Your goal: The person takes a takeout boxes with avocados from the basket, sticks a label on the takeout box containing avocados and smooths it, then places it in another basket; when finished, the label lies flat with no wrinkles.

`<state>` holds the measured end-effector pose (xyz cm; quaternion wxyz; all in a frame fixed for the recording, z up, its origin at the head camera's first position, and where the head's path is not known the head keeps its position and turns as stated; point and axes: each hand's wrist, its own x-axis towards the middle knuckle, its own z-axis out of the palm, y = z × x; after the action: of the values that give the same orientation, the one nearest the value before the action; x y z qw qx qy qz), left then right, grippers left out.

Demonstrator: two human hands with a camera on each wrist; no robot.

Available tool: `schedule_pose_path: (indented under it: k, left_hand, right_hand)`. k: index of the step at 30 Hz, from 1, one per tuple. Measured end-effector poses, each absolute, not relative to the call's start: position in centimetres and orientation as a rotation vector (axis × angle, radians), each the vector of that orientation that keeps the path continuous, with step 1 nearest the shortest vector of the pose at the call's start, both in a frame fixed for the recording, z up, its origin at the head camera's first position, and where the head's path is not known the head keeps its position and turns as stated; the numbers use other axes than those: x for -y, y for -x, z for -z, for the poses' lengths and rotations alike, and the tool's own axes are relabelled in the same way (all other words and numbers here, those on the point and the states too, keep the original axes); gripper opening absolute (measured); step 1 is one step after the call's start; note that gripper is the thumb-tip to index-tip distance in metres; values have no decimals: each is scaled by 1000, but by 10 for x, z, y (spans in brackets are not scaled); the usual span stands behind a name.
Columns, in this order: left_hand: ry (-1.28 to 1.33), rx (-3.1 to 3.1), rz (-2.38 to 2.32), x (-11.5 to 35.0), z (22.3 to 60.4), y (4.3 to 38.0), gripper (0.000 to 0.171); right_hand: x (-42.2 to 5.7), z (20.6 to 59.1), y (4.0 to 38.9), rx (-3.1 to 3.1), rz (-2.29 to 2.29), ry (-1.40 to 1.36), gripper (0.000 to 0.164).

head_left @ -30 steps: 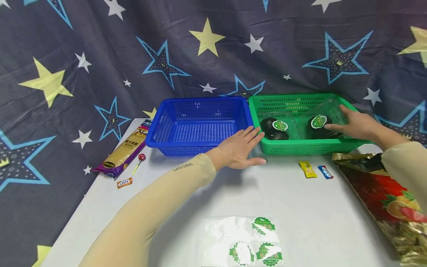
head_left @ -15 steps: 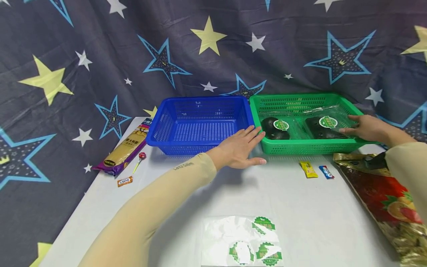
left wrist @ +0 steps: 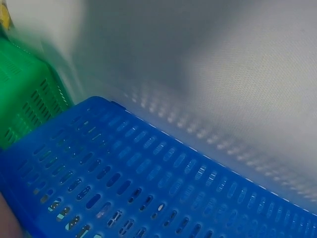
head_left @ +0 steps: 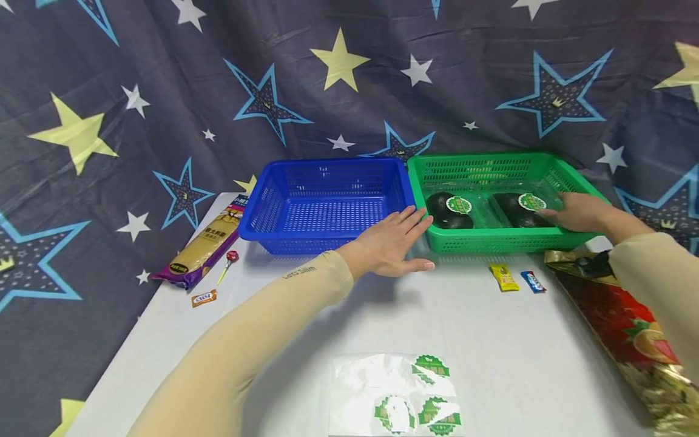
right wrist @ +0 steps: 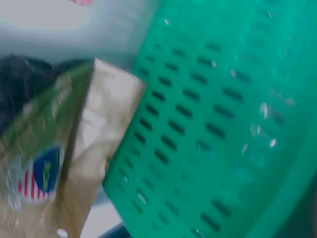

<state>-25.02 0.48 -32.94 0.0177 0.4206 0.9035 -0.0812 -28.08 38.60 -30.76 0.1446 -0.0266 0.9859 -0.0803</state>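
My left hand (head_left: pixel 390 243) lies with straight fingers across the front right corner of the blue basket (head_left: pixel 327 241), fingertips at the green basket's rim. In the left wrist view, the blue basket's slotted wall (left wrist: pixel 163 173) fills the lower part. My right hand (head_left: pixel 581 212) reaches into the right end of the green basket (head_left: pixel 502 241) and grips the end of a clear plastic package (head_left: pixel 494 209) with its thumb over the top. Inside is dark, glossy produce (head_left: pixel 510 209) under a green-and-white round sticker (head_left: pixel 532 202). A similar stickered package (head_left: pixel 450 212) lies left of it.
A red-and-gold bag (head_left: pixel 617 321) lies at the right, before the green basket. Yellow (head_left: pixel 504 277) and blue (head_left: pixel 533 281) sweets sit in front. Left are a spaghetti pack (head_left: pixel 204 246), a lollipop (head_left: pixel 232 257) and an orange sweet (head_left: pixel 204 298). A sticker sheet (head_left: pixel 360 394) lies nearest.
My right hand took the right package's end, shifting it rightward and tilting it; now the package has moved back left and lies flatter. The left hand has stayed put.
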Motion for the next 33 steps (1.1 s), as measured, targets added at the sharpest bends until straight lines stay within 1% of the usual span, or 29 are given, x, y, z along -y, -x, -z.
schedule_pose_path:
  k: [2, 4, 9, 11, 16, 27, 30, 33]
  left_hand:
    - [-1306, -2806, 258, -5, 329, 250, 87]
    - [-1310, -2807, 258, -5, 329, 251, 88]
    - [-1326, -2800, 250, -7, 330, 251, 88]
    - [-1330, -2797, 242, -7, 330, 251, 88]
    - [-1349, -2792, 237, -9, 331, 252, 89]
    - [-1352, -2777, 226, -11, 331, 254, 88]
    - [-1305, -2745, 115, -7, 330, 255, 89]
    - [-1206, -2694, -133, 1, 325, 259, 90]
  right_hand:
    - [-377, 309, 279, -2819, 304, 43, 111]
    - [-369, 310, 278, -2801, 355, 14, 119]
    - [-364, 311, 275, -2796, 399, -43, 125]
    - [-366, 311, 274, -2810, 377, -58, 124]
    - [-371, 310, 268, -2847, 305, -79, 117]
    - [-372, 310, 265, -2793, 344, -95, 125]
    - [-364, 306, 265, -2822, 348, -65, 122]
    - [-342, 295, 269, -2883, 341, 2, 116]
